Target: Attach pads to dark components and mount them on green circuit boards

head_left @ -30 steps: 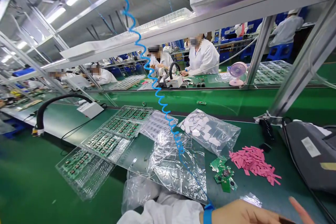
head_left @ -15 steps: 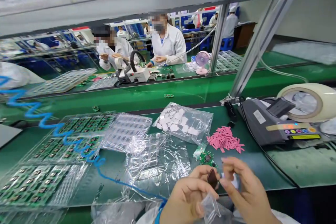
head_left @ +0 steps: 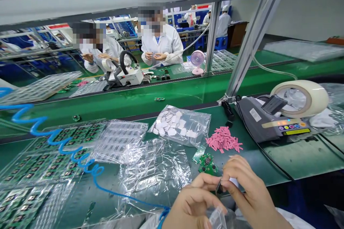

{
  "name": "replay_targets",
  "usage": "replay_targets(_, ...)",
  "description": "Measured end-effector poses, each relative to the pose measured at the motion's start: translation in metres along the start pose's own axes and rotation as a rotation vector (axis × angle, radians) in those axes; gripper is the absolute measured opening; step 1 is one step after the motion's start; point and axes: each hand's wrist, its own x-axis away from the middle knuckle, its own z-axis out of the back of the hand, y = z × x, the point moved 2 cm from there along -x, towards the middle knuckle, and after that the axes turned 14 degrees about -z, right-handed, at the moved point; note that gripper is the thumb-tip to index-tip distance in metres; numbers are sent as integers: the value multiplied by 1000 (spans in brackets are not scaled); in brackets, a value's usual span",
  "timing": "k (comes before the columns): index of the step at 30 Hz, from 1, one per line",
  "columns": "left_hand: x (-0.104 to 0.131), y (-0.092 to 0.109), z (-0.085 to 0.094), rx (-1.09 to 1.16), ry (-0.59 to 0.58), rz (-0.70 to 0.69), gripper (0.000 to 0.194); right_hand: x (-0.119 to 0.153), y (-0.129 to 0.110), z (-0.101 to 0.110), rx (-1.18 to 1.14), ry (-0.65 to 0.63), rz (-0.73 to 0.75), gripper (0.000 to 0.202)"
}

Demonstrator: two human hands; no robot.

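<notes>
My left hand point(head_left: 192, 200) pinches a small dark flat piece point(head_left: 218, 189) between thumb and fingers, low in the head view. A clear plastic piece point(head_left: 218, 218) is also tucked in that hand, lower in the palm. The thumb and forefinger of my right hand point(head_left: 248, 189) are closed on the upper edge of the dark piece. Its exact kind cannot be made out. Just beyond my fingers lie several green circuit boards point(head_left: 207, 164). Behind them is a heap of pink strips point(head_left: 224, 139).
A bag of white pieces point(head_left: 178, 125) and clear plastic trays point(head_left: 120, 139) lie mid-bench. Trays of circuit boards point(head_left: 40, 164) fill the left, crossed by a blue coiled cord point(head_left: 59, 143). A tape dispenser point(head_left: 263, 118) stands right. Co-workers point(head_left: 161, 43) sit across the line.
My right thumb and forefinger have closed in on the dark piece, which has turned more edge-on. The view has swung slightly to the right.
</notes>
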Motion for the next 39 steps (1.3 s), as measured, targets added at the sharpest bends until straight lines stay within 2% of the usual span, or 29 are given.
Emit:
replay_targets(8,-6,-3,0,-25,11,-1,28,1,7,-1,33,86,12,23)
replay_targets(13,-7,-6,3,1,8,94,30,6,12,-2,56,119,-5,20)
replay_targets(22,-11,-12,3,7,-4,148,29,9,14,-1,92,175,-30,17)
replay_targets(29,-12,-15,2,13,51,224,30,11,22,-2,186,140,-29,16)
replay_targets(32,-12,-20,2,62,97,262,33,14,22,0,178,100,-49,16)
replay_targets(35,-12,-26,4,154,188,294,35,22,24,3,65,3,-111,18)
replay_targets(37,-13,-29,7,221,273,282,33,30,37,4,4,-59,-214,22)
replay_targets(39,-14,-31,13,249,356,247,29,37,58,2,78,-44,-317,25)
